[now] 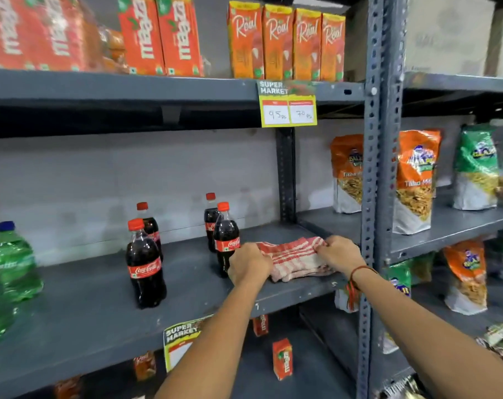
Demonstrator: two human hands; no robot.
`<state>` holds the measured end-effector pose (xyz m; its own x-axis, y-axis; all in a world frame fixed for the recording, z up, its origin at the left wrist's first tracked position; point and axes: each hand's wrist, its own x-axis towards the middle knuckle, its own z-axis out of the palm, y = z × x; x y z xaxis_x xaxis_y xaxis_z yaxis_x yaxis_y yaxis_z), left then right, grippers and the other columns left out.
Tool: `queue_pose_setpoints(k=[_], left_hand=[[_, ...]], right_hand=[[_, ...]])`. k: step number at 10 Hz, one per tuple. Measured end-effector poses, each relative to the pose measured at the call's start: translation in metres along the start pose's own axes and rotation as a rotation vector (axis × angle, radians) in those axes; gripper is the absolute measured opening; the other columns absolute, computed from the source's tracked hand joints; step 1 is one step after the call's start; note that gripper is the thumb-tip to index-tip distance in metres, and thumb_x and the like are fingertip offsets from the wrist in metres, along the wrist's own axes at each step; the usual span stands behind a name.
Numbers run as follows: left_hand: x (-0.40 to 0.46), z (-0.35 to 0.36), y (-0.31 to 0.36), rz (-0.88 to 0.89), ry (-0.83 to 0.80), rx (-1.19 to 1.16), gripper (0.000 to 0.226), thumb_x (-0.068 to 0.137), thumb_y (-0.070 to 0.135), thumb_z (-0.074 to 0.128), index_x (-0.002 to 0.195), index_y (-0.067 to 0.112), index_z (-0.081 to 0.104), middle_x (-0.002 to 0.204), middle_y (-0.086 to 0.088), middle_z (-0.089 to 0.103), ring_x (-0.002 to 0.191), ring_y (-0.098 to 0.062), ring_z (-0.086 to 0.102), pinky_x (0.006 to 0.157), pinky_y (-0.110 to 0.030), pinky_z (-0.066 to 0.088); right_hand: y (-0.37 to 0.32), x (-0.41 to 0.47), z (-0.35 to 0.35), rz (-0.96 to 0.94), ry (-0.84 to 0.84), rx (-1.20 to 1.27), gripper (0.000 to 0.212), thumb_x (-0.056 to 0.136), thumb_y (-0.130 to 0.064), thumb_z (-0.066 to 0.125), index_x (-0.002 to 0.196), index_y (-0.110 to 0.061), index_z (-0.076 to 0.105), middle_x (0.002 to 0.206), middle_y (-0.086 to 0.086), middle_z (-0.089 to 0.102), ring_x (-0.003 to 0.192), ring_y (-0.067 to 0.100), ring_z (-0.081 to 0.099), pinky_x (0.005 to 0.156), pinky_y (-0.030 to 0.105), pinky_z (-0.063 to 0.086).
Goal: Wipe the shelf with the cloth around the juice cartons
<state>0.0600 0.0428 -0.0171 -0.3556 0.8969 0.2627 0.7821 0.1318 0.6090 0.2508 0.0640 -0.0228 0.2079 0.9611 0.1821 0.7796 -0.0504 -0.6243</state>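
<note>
A red and white striped cloth (pixel 294 259) lies folded on the right end of the middle grey shelf (pixel 100 306). My left hand (pixel 248 264) grips its left edge and my right hand (pixel 340 253) grips its right edge. The orange juice cartons (pixel 286 41) stand in a row on the upper shelf (pixel 129 86), above the cloth. More red-orange juice cartons (pixel 161 36) stand to their left on the same shelf.
Several cola bottles (pixel 145 263) stand on the middle shelf left of the cloth, the nearest (pixel 225 239) touching my left hand. Green bottles (pixel 13 260) sit far left. A perforated steel upright (pixel 372 168) borders the cloth's right. Snack bags (pixel 414 180) fill the neighbouring rack.
</note>
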Motion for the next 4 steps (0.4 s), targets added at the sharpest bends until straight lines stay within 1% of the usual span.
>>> queue_pose_setpoints(k=[1, 2, 3, 4], left_hand=[[0.002, 0.005, -0.005, -0.004, -0.041, 0.054, 0.029, 0.072, 0.032, 0.072, 0.095, 0.014, 0.066, 0.098, -0.004, 0.067, 0.092, -0.026, 0.061, 0.063, -0.031, 0.041], [0.001, 0.005, -0.01, 0.012, -0.02, 0.04, 0.026, 0.072, 0.036, 0.07, 0.089, 0.016, 0.068, 0.092, -0.004, 0.068, 0.086, -0.025, 0.062, 0.062, -0.03, 0.045], [-0.002, 0.0, -0.017, 0.033, 0.018, 0.016, 0.025, 0.072, 0.041, 0.068, 0.081, 0.018, 0.068, 0.084, -0.002, 0.067, 0.082, -0.024, 0.061, 0.061, -0.03, 0.045], [-0.011, -0.011, -0.027, 0.099, 0.085, -0.056, 0.028, 0.074, 0.045, 0.065, 0.066, 0.018, 0.068, 0.072, -0.001, 0.066, 0.075, -0.025, 0.061, 0.061, -0.033, 0.05]], right_hand=[[0.004, 0.008, 0.009, -0.014, -0.047, -0.078, 0.045, 0.109, -0.028, 0.06, 0.066, -0.018, 0.049, 0.103, 0.016, 0.068, 0.119, 0.042, 0.073, 0.084, 0.037, 0.044], [0.004, 0.008, 0.011, -0.051, -0.008, -0.097, 0.022, 0.108, -0.027, 0.061, 0.096, -0.008, 0.063, 0.127, 0.026, 0.073, 0.124, 0.044, 0.069, 0.094, 0.044, 0.053], [0.005, -0.001, 0.011, -0.093, 0.108, -0.114, 0.04, 0.106, -0.023, 0.065, 0.139, -0.001, 0.061, 0.145, 0.027, 0.064, 0.136, 0.048, 0.061, 0.111, 0.048, 0.052], [0.0, -0.017, 0.01, -0.138, 0.248, -0.129, 0.046, 0.106, -0.018, 0.064, 0.149, -0.004, 0.058, 0.149, 0.026, 0.061, 0.139, 0.051, 0.055, 0.117, 0.053, 0.045]])
